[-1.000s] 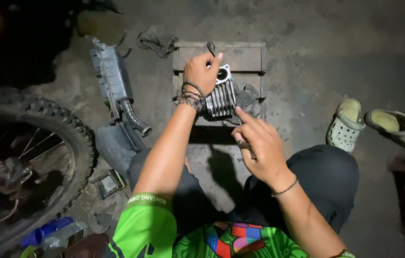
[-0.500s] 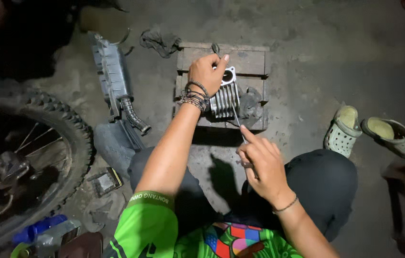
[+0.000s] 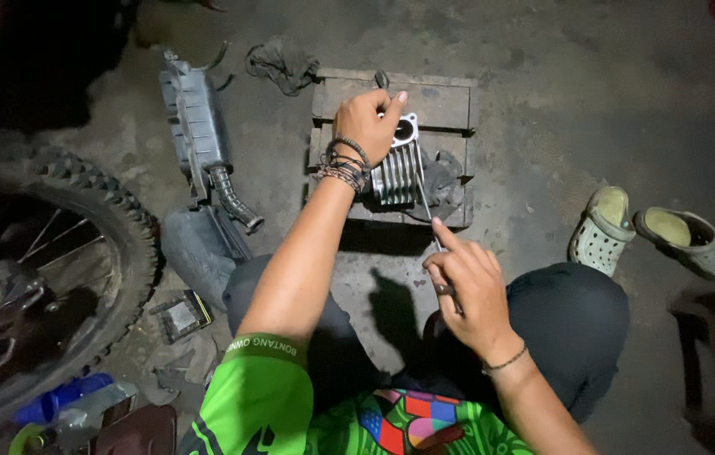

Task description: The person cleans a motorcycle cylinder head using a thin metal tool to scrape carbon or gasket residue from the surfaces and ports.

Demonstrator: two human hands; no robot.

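Wooden pallet [image 3: 446, 101] bears finned cylinder [image 3: 398, 173], gripped by left hand [image 3: 366, 122]; right hand [image 3: 467, 282] pinches thin tool [image 3: 427, 211].

Knobby motorcycle wheel [image 3: 45, 278], grey exhaust muffler [image 3: 199, 135], crumpled rag [image 3: 280, 64], two clogs [image 3: 653, 232] on concrete.

Under the fingers of the left hand [image 3: 368, 123] the finned cylinder [image 3: 400, 173] shines pale silver, ribbed in thin bright and dark stripes. Dark beaded bracelets [image 3: 342, 166] band that wrist. The wooden pallet [image 3: 446, 101] beyond those fingers is weathered grey-brown. Just past the right hand [image 3: 469, 286] fingertips, the thin tool [image 3: 427, 209] glints steel-grey. The sleeve [image 3: 252, 396] is vivid green; the shirt front [image 3: 404, 421] shows a multicoloured patchwork. Away from the right fingers, the clogs [image 3: 602, 229] are dull olive-cream.
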